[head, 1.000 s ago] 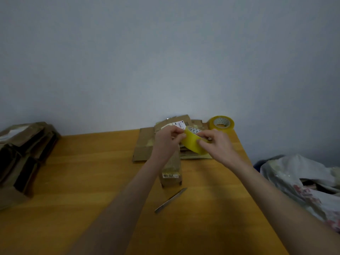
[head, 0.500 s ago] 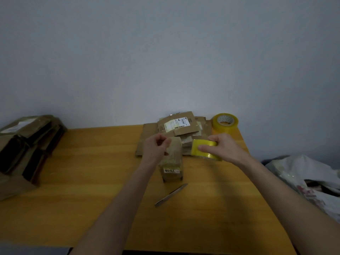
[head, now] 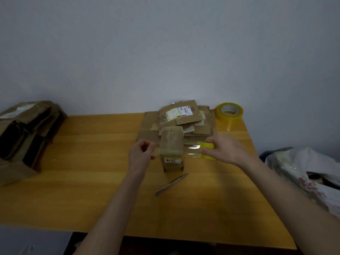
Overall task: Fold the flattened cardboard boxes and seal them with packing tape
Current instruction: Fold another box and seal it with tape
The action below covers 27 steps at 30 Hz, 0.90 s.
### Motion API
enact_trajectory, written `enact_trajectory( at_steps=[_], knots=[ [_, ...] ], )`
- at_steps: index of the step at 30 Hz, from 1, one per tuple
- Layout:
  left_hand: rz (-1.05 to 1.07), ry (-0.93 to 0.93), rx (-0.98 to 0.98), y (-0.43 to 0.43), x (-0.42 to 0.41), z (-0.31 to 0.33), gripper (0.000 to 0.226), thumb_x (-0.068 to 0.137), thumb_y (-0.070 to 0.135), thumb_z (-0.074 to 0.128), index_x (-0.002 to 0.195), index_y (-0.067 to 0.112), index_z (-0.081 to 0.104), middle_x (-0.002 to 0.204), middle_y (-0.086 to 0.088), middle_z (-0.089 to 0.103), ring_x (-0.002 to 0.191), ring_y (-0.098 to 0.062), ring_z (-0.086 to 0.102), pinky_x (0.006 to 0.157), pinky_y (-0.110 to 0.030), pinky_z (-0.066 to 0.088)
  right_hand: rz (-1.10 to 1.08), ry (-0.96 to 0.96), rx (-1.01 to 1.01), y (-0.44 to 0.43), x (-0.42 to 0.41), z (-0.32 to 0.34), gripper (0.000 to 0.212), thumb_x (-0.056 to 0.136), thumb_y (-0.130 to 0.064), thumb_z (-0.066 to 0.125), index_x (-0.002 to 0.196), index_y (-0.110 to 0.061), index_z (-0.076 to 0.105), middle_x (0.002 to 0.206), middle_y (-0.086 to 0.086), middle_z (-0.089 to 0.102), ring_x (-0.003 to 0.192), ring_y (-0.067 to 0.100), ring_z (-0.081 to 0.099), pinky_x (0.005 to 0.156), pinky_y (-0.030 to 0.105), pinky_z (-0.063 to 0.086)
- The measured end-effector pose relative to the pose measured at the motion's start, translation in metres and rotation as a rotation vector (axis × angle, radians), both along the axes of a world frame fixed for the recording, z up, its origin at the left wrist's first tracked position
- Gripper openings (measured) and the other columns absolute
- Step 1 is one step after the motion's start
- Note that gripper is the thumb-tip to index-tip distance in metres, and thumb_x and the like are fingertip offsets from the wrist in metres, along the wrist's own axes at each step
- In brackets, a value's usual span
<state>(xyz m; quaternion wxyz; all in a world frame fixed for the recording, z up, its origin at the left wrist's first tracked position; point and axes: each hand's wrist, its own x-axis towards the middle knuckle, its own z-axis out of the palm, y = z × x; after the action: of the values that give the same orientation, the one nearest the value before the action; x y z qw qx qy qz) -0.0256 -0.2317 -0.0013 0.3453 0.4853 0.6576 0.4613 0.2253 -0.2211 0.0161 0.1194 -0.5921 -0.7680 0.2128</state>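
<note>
Boxes first: the heap of brown boxes point(head: 24, 133) at 9 o'clock on the bench point(head: 92, 162) has a few open mouths facing the camera. They're just dark holes though, so I can't tell if anything's in them. The small box point(head: 172, 144) standing upright mid-bench has its top shut, so no look inside that one either. It's got a white label point(head: 172, 160) with some digits on the near face.

Both hands are right at that small box. The left hand point(head: 141, 153) is just off its 9 o'clock side, fingers curled, thumb and forefinger pinching what looks like the free end of the tape strip point(head: 192, 152). The right hand point(head: 226, 148) is at the box's 3 o'clock, grasping the yellow tape roll point(head: 207, 151). The clear strip runs from the roll toward the box. Where it crosses the box front I honestly can't make it out.

At the box's 12 o'clock there's a stack of flattened boxes point(head: 184, 122), the top one with a shipping label. A spare tape roll point(head: 229, 112) sits at 1 o'clock beside the stack, near the bench's far corner. A thin metal blade point(head: 172, 184) lies at 6 o'clock, apart from both hands.

Whole thing is pretty dim. The heap is cut off by the left edge, and the crumpled cloth point(head: 303, 172) at 4 o'clock, off the bench, runs out of the right edge.
</note>
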Motion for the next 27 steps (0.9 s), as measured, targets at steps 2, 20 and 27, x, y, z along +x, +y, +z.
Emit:
enact_trajectory(
  at_steps=[2, 20, 27],
  knots=[
    [0.001, 0.009, 0.005, -0.001, -0.007, -0.002, 0.022, 0.093, 0.014, 0.06, 0.072, 0.014, 0.058, 0.075, -0.003, 0.055, 0.069, -0.013, 0.054, 0.065, -0.031, 0.058, 0.004, 0.028, -0.03, 0.001, 0.004, -0.004, 0.034, 0.089, -0.049, 0.06, 0.1, -0.018, 0.068, 0.094, -0.002, 0.068, 0.082, 0.016, 0.059, 0.068, 0.032, 0.046],
    [0.081, 0.23, -0.101, 0.015, -0.025, -0.061, 0.016, 0.095, 0.022, 0.057, 0.083, 0.012, 0.061, 0.073, 0.003, 0.058, 0.068, -0.009, 0.051, 0.054, -0.012, 0.035, -0.164, -0.18, 0.103, 0.003, -0.035, -0.048, 0.038, 0.096, -0.049, 0.046, 0.125, -0.028, 0.061, 0.105, 0.0, 0.07, 0.1, 0.02, 0.062, 0.089, 0.032, 0.04],
    [0.07, 0.103, -0.197, 0.038, -0.016, -0.077, 0.012, 0.096, 0.02, 0.055, 0.09, 0.012, 0.059, 0.081, 0.001, 0.059, 0.075, -0.011, 0.051, 0.061, -0.022, 0.039, -0.208, -0.142, 0.024, 0.019, -0.047, -0.065, 0.038, 0.095, -0.049, 0.048, 0.124, -0.027, 0.06, 0.106, 0.001, 0.068, 0.102, 0.02, 0.06, 0.095, 0.035, 0.042]
  ],
)
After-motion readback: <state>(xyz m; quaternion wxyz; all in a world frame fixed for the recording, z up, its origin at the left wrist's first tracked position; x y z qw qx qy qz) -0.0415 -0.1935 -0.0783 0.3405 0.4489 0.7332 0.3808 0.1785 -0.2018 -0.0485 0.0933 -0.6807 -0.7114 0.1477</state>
